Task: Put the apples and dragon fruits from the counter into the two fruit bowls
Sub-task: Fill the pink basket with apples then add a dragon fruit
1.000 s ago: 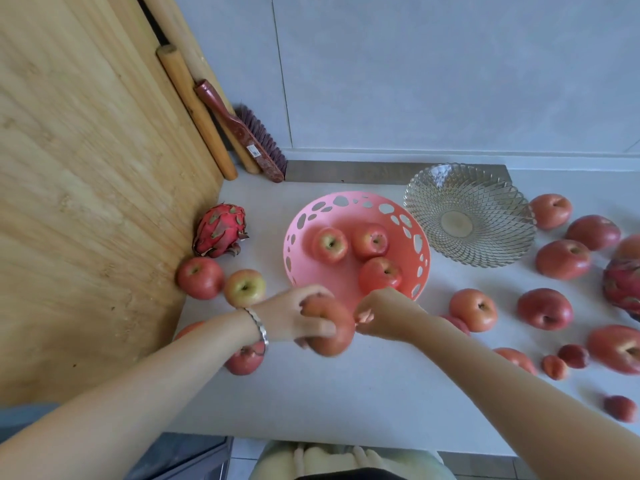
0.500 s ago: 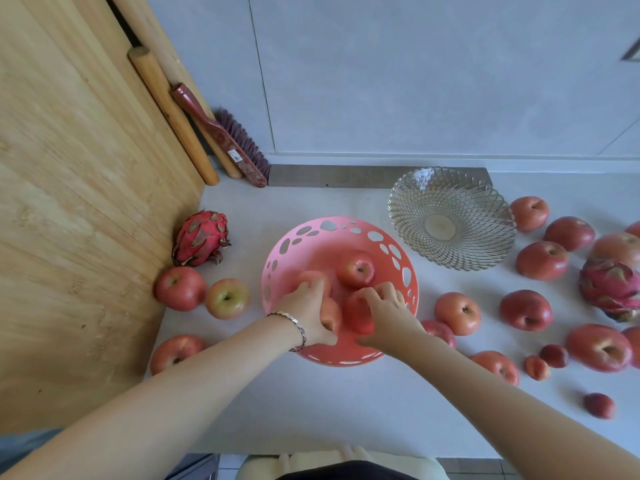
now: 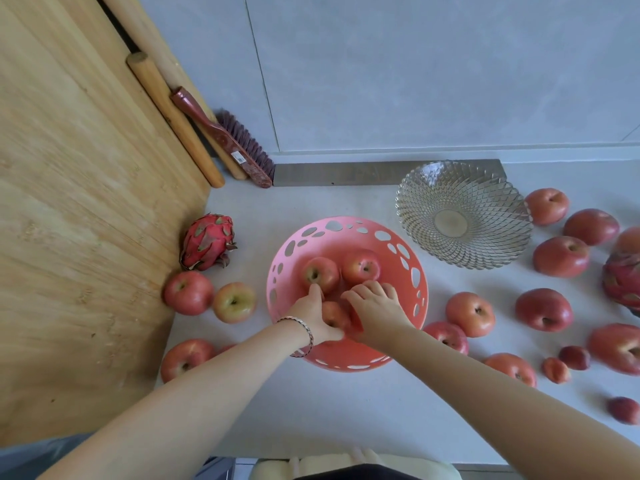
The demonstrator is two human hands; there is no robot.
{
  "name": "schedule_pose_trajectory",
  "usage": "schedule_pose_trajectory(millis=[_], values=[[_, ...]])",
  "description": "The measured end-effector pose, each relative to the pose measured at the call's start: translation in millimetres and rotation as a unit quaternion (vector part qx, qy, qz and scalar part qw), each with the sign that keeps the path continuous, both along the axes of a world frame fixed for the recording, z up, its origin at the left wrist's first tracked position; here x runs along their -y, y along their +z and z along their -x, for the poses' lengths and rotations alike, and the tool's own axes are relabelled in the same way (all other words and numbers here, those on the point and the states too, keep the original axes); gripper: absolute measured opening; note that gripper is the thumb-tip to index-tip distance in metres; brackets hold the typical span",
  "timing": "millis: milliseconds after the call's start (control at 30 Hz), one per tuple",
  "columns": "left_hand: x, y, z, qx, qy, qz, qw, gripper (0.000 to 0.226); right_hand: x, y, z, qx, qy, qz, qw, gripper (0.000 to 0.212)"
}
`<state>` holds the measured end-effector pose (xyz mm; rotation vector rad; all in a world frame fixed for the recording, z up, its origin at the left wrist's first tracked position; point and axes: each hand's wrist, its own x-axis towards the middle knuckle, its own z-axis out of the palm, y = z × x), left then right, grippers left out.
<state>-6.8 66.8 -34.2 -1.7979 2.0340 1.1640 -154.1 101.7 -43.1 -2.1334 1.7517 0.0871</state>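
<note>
desk (image 3: 311, 410): pale top carrying both bowls and all the loose fruit; a wooden board (image 3: 86, 202) stands along its left edge.
pink bowl (image 3: 346, 224): centre, wall full of holes. Two back apples (image 3: 320, 273) sit side by side in it. Both my hands are inside.
glass bowl (image 3: 464, 188): behind and to the right of the pink bowl, apart from it, nothing in it.
left dragon fruit (image 3: 207, 242): on the desk against the board.
right dragon fruit (image 3: 623, 278): on the desk, cut off by the frame edge.
left hand (image 3: 311, 318): fingers curled round the held apple (image 3: 334, 315), low at the front of the pink bowl; thumb points toward the back apples.
right hand (image 3: 375, 308): just beside the left, fingers bent and slightly spread over red fruit that is mostly hidden. Gripping or only resting: cannot tell.
loose apples (image 3: 469, 313): many on the desk to the right, a few on the left near the board.
step (judgement): setting apples down in the pink bowl.
next (judgement): ease the fingers off without nudging the back apples, lift clear, reach for a loose apple. With the pink bowl's floor filling, the glass bowl looks the better target.
</note>
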Motion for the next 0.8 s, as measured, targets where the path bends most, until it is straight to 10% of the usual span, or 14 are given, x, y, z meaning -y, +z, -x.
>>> schedule_pose_trajectory(millis=[300, 633, 800], values=[[-2, -5, -5, 0.085, -0.075, 0.061, 0.992, 0.070, -2, 7, 15, 0.043, -0.210, -0.105, 0.971, 0.076], [-6, -5, -3, 0.083, -0.078, 0.129, 0.985, 0.067, 3, 2, 23, 0.148, -0.214, -0.093, 0.961, 0.101], [4, -8, -5, 0.080, -0.010, 0.075, 0.994, 0.124, 21, 0, 26, 0.175, -0.223, -0.159, 0.946, 0.141]])
